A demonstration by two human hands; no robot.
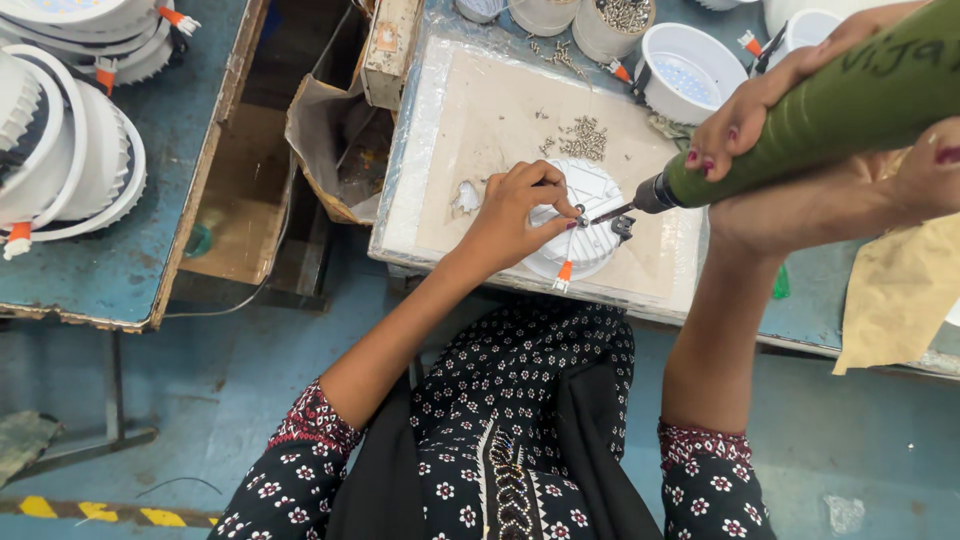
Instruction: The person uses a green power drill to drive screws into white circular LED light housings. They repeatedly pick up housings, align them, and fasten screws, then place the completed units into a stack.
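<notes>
A round white lamp housing [590,190] with an orange-tipped spring clip lies on a worn beige work board [500,110]. My left hand [515,210] rests on the housing and pinches a small part at its middle. My right hand [800,100] grips a green electric screwdriver [830,110]. Its bit [610,213] points at the spot by my left fingertips. A small pile of loose screws [583,138] lies on the board just behind the housing.
Cups of screws [612,25] and white lamp housings [690,70] stand at the back of the bench. More white housings [70,150] are stacked on a blue table at left. An open carton [335,130] sits between the tables. A yellowish sheet [900,290] hangs at right.
</notes>
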